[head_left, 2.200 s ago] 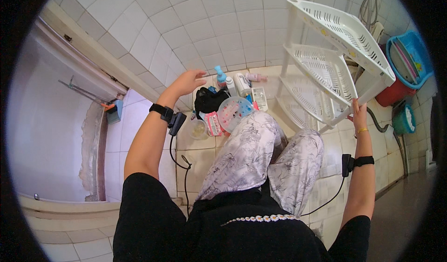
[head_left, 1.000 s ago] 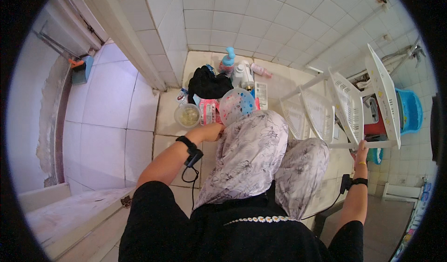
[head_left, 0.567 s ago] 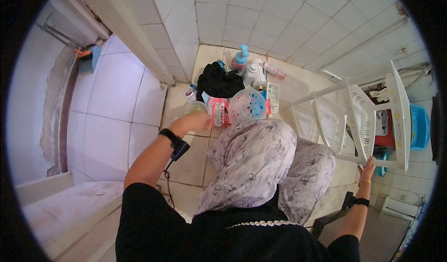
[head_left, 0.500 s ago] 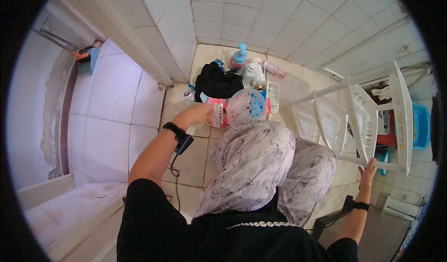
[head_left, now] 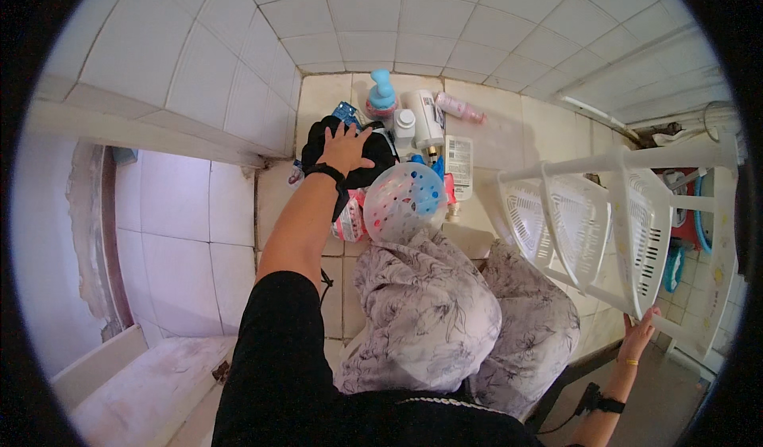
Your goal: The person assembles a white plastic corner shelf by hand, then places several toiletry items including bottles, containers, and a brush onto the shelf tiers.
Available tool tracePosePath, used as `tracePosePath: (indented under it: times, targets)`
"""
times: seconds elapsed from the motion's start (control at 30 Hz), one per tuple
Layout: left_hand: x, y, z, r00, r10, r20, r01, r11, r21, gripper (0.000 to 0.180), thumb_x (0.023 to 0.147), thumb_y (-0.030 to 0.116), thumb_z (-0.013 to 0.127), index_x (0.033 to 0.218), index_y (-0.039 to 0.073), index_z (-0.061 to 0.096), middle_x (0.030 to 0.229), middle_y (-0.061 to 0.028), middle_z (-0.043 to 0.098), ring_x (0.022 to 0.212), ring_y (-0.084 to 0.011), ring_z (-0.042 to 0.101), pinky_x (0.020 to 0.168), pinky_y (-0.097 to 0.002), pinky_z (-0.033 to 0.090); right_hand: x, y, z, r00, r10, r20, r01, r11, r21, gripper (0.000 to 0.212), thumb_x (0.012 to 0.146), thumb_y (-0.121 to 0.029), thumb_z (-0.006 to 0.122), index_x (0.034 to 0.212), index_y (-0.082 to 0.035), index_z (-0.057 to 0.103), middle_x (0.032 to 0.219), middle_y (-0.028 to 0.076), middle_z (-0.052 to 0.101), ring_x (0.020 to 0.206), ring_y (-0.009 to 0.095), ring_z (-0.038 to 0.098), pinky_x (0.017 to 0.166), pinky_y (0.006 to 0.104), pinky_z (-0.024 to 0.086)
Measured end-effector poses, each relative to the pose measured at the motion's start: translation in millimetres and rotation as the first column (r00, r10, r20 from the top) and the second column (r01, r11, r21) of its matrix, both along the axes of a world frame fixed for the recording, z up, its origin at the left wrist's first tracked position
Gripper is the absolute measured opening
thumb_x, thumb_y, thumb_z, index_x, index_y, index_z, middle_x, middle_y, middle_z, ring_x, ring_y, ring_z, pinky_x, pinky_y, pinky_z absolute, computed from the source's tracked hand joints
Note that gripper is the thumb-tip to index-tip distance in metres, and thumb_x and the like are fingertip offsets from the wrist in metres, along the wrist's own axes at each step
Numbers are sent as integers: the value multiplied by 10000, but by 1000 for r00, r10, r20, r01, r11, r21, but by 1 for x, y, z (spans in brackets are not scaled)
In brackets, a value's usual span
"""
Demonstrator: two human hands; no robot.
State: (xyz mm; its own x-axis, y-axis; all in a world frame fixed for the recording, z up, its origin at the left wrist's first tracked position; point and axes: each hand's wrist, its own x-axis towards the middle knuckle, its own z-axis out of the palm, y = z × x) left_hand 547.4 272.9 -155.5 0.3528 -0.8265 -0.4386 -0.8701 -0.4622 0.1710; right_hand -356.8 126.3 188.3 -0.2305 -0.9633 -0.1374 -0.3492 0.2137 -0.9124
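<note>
My left hand (head_left: 346, 147) lies with its fingers spread on a bundle of black cloth (head_left: 380, 169). Just nearer to me are a pink-and-white package (head_left: 348, 220) and a translucent round container (head_left: 389, 208) with red and blue spots, perhaps a basket. At the right, my right hand (head_left: 638, 334) has its fingers round the lower post of a white plastic tiered rack (head_left: 645, 224). That rack leans on its side, its slotted baskets facing left.
Beyond the cloth stand a blue-topped pump bottle (head_left: 382, 93), a small white bottle (head_left: 404, 129) and a larger white bottle (head_left: 425, 117). A pink bottle (head_left: 459, 108) and a flat white labelled bottle (head_left: 459, 165) lie to their right. Tiled walls (head_left: 437, 18) enclose the corner.
My left hand has moved from the pink-and-white package up onto the black cloth, fingers spreading. My right hand stays on the rack, and the whole view has shifted a little.
</note>
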Motion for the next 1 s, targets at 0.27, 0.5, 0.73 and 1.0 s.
tracePosePath:
  times: [0.27, 0.5, 0.73, 1.0]
  targets:
    - [11, 9, -42, 996, 22, -87, 9, 942, 337, 1011, 914, 834, 802, 1794, 508, 427, 1764, -189, 572, 1648, -569, 456, 1330, -882, 178, -7, -8, 0, 1000, 6, 16, -5, 1000, -24, 591, 1217, -437, 666, 1710, -172, 475, 1658, 41, 545, 1480, 247, 609, 1101, 491, 662]
    - [-12, 48, -50, 982, -39, -186, 108, 919, 378, 896, 994, 739, 794, 1780, 448, 478, 1712, -191, 613, 1595, -500, 547, 1310, -890, 226, -21, -14, -9, 999, -4, 38, 6, 998, -62, 561, 1216, -416, 675, 1686, -146, 528, 1613, 77, 548, 1472, 257, 592, 1078, 478, 664]
    - [17, 53, -45, 957, -65, -283, 175, 906, 386, 1005, 936, 771, 840, 1782, 339, 511, 1703, -179, 646, 1590, -422, 586, 1331, -786, 324, 19, -11, 5, 990, -19, -142, 16, 1000, -16, 532, 1217, -454, 661, 1635, -154, 528, 1547, 84, 589, 1410, 248, 624, 1064, 441, 651]
    - [105, -28, -92, 971, 155, -181, -152, 988, 29, 677, 1101, 581, 734, 1551, 76, 715, 1364, -270, 806, 1303, -449, 758, 1094, -577, 600, -6, -19, -3, 995, 17, -93, -17, 1000, -2, 541, 1236, -488, 605, 1625, -120, 523, 1583, 75, 546, 1418, 245, 590, 1122, 473, 579]
